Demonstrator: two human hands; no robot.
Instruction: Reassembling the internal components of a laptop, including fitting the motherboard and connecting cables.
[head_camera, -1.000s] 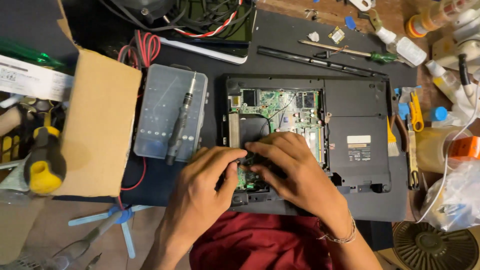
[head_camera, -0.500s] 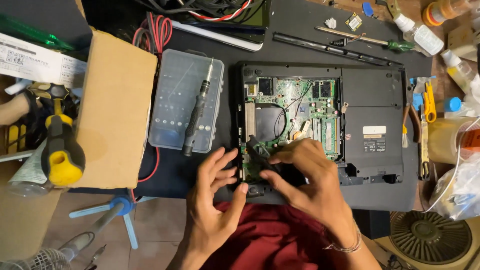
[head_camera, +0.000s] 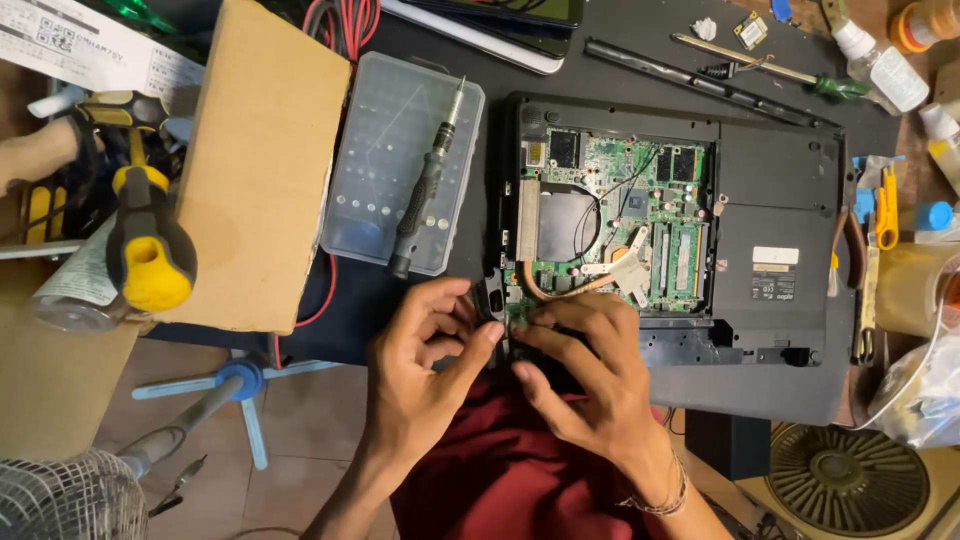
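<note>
Laptop: stiff, heavyish, exposed green board fragile, so grab the edges.
Left hand: fingertips pinching near corner.
Right hand: fingers curled, pressing there.

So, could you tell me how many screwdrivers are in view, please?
3: a black precision driver on the clear bit case, a green-handled one above the laptop, a yellow-and-black one far left. More may hide in that clutter.
</note>
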